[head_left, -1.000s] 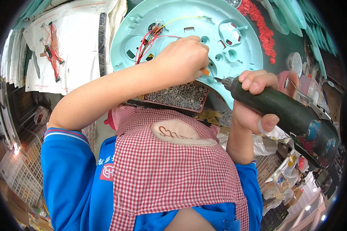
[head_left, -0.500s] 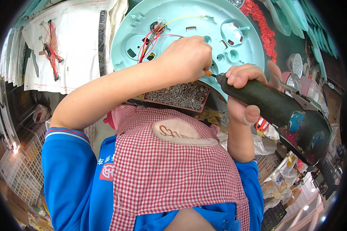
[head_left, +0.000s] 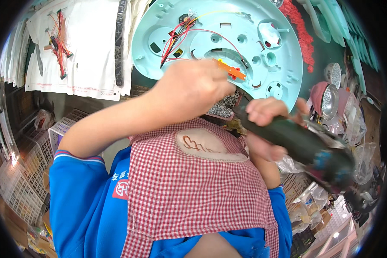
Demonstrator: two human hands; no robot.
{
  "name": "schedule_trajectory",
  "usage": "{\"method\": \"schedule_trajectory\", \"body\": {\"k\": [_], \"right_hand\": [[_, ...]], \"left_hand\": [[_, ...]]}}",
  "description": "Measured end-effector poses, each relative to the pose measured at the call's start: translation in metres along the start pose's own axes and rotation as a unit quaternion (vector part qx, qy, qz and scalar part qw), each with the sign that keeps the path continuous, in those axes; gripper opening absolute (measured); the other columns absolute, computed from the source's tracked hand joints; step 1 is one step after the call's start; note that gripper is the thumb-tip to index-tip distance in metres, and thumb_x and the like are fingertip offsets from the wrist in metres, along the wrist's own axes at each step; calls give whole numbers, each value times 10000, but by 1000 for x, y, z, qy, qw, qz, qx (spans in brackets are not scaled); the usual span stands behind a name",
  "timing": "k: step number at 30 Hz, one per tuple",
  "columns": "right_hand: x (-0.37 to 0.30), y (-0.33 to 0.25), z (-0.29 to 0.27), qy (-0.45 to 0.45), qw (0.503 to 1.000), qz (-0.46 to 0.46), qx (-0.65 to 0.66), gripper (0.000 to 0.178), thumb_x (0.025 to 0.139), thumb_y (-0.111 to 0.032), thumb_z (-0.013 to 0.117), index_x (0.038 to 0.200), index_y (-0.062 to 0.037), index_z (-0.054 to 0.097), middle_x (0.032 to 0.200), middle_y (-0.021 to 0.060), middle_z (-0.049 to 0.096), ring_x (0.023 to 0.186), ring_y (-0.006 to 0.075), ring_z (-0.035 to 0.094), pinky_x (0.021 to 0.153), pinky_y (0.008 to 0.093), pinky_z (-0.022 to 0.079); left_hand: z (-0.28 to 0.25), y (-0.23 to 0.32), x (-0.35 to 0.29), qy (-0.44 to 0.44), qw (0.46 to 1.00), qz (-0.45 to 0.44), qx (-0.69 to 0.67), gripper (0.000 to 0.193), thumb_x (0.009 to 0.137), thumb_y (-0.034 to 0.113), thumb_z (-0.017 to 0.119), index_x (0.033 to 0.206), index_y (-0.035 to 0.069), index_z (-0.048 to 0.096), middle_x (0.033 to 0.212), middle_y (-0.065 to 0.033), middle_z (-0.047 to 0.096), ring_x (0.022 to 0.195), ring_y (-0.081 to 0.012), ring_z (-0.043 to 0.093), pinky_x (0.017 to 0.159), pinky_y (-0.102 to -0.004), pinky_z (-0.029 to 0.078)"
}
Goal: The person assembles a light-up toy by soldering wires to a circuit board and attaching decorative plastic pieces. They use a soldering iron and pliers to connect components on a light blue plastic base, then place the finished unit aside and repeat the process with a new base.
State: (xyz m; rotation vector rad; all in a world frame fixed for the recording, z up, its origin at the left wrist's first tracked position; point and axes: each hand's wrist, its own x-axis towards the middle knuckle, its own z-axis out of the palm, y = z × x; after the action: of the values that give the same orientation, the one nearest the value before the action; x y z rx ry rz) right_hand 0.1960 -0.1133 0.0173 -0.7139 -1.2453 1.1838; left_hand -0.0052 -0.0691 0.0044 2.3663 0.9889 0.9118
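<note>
My left hand [head_left: 195, 88] is closed, fingers pinched together over the near edge of a large round turquoise plastic shell [head_left: 284, 92]. Whatever the fingertips hold, if anything, is hidden. Just beyond them an orange strip [head_left: 233, 70] with red and yellow bits lies across the shell; I cannot tell if the fingers touch it. My right hand [head_left: 265, 112] is wrapped round a dark power screwdriver [head_left: 296, 144], slightly blurred, its tip pointing toward my left fingers. Red, black and yellow wires [head_left: 178, 43] run inside the shell from a small round part [head_left: 187, 19].
A box of small screws [head_left: 222, 107] sits under my left hand, partly covered. White sheets [head_left: 90, 47] with a wire bundle [head_left: 58, 45] lie to the left. Red plastic pieces [head_left: 303, 34], turquoise parts [head_left: 359, 45] and a silver-lined bowl [head_left: 329, 102] are at the right.
My left hand has drawn back toward me, uncovering the orange strip. The screwdriver has swung down and to the left, its tip away from the strip. The shell sits slightly farther right in view.
</note>
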Motion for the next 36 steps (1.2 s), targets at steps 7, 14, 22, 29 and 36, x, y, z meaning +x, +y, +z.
{"method": "schedule_trajectory", "body": {"k": [7, 14, 22, 29, 36], "right_hand": [[23, -21, 2, -31, 994, -26, 103, 948, 794, -610, 694, 1497, -144, 262, 846, 54, 559, 756, 195, 537, 732, 368, 456], [29, -25, 3, -43, 995, -36, 82, 941, 806, -610, 684, 1502, -132, 269, 841, 57, 553, 748, 189, 532, 725, 364, 451], [29, -26, 10, -47, 988, -27, 145, 994, 796, -564, 731, 1517, -145, 191, 856, 104, 598, 773, 245, 577, 754, 414, 482], [36, -22, 10, -78, 987, -52, 131, 957, 831, -543, 705, 1520, -139, 178, 862, 114, 599, 772, 250, 576, 737, 417, 482], [52, -21, 10, -49, 992, -86, 84, 907, 833, -624, 647, 1498, -132, 275, 840, 60, 549, 736, 187, 525, 707, 366, 456]], "left_hand": [[25, 11, -19, -87, 992, -60, -74, 154, 755, 185, 731, 847, 73, 679, 721, -36, 591, 712, -234, 629, 631, -356, 526], [20, 11, -24, -73, 997, -28, -20, 158, 758, 178, 725, 861, 96, 640, 778, -10, 572, 760, -195, 603, 632, -313, 529], [20, 10, -28, -35, 999, -2, 4, 166, 717, 148, 705, 843, 85, 617, 799, -18, 566, 758, -185, 589, 618, -290, 528], [12, 18, -19, -16, 999, 9, 41, 227, 683, 131, 744, 868, 80, 622, 808, -27, 576, 743, -187, 582, 619, -296, 522], [-6, 10, 3, -23, 997, -71, -4, 138, 739, 155, 723, 807, 60, 650, 776, -48, 615, 746, -236, 622, 660, -340, 524]]}}
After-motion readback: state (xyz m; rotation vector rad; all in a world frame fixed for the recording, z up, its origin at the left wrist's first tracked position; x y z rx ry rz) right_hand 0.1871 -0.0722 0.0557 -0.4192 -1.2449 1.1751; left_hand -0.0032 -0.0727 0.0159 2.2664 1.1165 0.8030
